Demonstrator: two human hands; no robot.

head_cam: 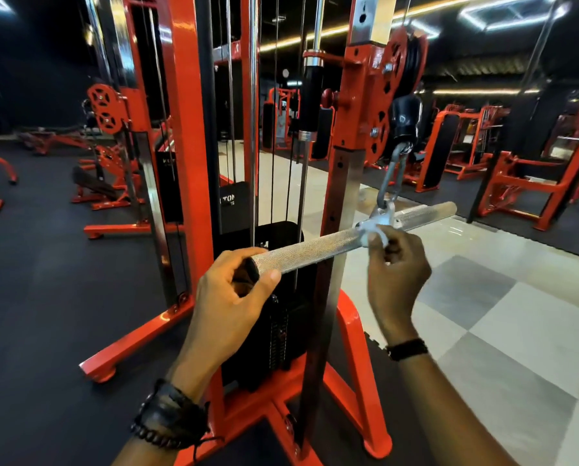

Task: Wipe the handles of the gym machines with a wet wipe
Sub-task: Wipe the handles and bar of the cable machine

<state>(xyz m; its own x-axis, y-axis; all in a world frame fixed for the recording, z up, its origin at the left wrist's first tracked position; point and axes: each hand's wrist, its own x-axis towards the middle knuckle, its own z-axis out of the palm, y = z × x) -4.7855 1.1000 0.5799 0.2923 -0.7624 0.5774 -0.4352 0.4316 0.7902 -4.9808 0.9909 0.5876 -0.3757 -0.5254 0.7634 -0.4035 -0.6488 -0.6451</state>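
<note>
A straight knurled steel bar handle (315, 247) hangs from a carabiner (390, 183) under the pulley of an orange cable machine. My left hand (237, 290) grips the bar's near left end, thumb over the top. My right hand (395, 264) pinches a crumpled white wet wipe (377, 234) against the bar's middle, just below the swivel bracket. The bar's far right end (432, 212) is bare.
The machine's orange upright (345, 163) and its black weight stack (274, 314) stand right behind the bar. Orange base legs (136, 344) spread over the floor below. More orange machines (516, 169) stand at the right and at the left (106, 156) on dark matting.
</note>
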